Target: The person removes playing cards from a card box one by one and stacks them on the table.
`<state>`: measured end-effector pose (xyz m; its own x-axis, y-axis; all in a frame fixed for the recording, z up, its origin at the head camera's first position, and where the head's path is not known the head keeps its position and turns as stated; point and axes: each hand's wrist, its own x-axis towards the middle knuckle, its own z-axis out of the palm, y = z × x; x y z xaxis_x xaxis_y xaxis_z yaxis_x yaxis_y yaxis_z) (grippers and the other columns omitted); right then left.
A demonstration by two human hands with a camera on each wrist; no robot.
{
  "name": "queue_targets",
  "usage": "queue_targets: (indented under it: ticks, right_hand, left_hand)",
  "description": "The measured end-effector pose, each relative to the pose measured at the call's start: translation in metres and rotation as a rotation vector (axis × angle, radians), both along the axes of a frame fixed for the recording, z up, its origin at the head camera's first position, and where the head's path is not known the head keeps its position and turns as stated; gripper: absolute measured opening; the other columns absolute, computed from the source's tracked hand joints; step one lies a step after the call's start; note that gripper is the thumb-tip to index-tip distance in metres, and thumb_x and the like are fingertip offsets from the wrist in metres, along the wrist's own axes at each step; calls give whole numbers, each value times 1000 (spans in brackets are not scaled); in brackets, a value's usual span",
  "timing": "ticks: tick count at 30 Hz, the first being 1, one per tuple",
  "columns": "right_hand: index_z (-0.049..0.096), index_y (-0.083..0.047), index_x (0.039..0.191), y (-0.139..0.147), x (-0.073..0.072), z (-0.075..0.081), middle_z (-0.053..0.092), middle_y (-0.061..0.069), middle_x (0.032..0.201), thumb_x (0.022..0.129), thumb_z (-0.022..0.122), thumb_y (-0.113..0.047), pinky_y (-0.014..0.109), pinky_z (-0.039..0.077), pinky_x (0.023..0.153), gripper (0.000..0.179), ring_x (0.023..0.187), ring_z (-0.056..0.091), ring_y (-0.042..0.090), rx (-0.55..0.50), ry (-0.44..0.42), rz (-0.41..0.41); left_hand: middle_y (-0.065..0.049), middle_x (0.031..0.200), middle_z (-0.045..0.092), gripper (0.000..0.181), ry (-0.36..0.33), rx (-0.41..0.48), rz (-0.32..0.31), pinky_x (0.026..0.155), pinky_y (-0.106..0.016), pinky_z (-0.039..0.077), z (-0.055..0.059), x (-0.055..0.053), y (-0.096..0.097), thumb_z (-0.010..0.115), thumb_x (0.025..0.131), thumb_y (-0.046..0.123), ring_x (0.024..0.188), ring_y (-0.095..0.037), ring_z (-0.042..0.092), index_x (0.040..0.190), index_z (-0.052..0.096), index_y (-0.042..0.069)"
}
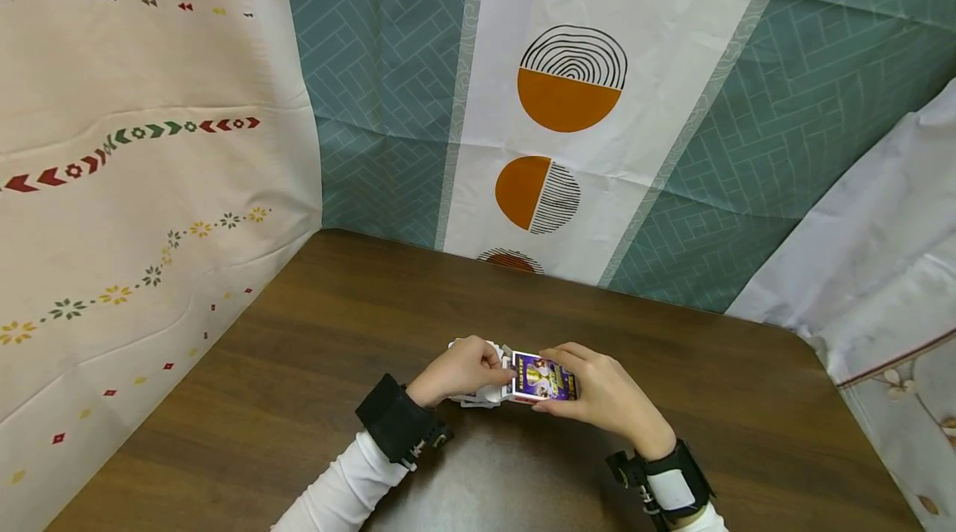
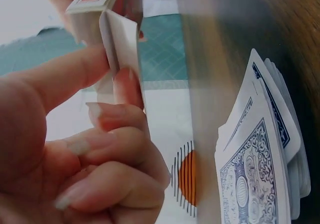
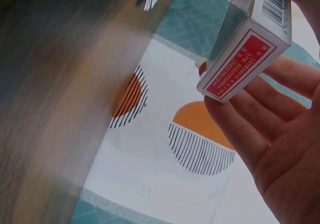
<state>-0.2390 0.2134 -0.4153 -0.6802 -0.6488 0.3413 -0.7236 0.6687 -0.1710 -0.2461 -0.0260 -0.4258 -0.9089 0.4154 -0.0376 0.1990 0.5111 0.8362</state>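
Observation:
A playing-card box point(image 1: 539, 377), purple and yellow on its broad face, is in my right hand point(image 1: 600, 392). Fingers on one edge and thumb on the other grip it. Its narrow white side point(image 3: 241, 64) bears a red printed panel, with a barcode beside it. My left hand point(image 1: 465, 369) is at the box's left end, pinching the white end flap point(image 2: 125, 40) between thumb and index finger. The other left fingers curl loosely. Below the left hand lies a loose pile of playing cards point(image 2: 252, 176) with blue-patterned backs, partly hidden by that hand in the head view.
The cards lie on a dark brown wooden table point(image 1: 358, 300). A teal and white patterned cloth point(image 1: 388, 84) hangs along its far edge. Pale cloths hang at the left point(image 1: 149, 225) and right point(image 1: 889, 266). Black straps with cameras point(image 1: 396, 420) circle both wrists.

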Motion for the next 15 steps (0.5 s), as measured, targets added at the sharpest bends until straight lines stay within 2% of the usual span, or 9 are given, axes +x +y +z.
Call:
queue_targets:
  ticks: [3,6,9,15]
  right_hand:
    - [67,-12,115,0,0,0,66,-2,106,74,76,-57,19,50,65,62,79,57,4,1,-2,-4]
    - [67,-12,115,0,-1,0,66,-1,105,74,75,-57,19,50,65,62,78,57,4,2,-7,-8]
    - [66,-12,115,1,-1,0,66,-1,105,74,75,-58,19,50,66,62,79,57,4,5,-18,-17]
    - [66,-11,116,3,-2,-1,66,0,106,74,76,-57,21,51,67,63,80,58,6,13,-29,-29]
  left_hand:
    - [5,62,50,25,-92,38,-10,47,-21,27,1,-4,-4,71,87,22,52,-8,39,70,66,4]
    - [2,67,51,22,-152,79,-28,50,-23,27,2,-7,-8,69,88,20,54,-10,39,75,66,3]
    - [3,65,47,23,-169,99,-44,51,-24,26,3,-8,-13,68,89,19,54,-11,36,75,65,1]
    - [3,59,33,30,-176,119,-64,53,-26,24,6,-11,-27,65,91,15,54,-12,31,76,58,-10]
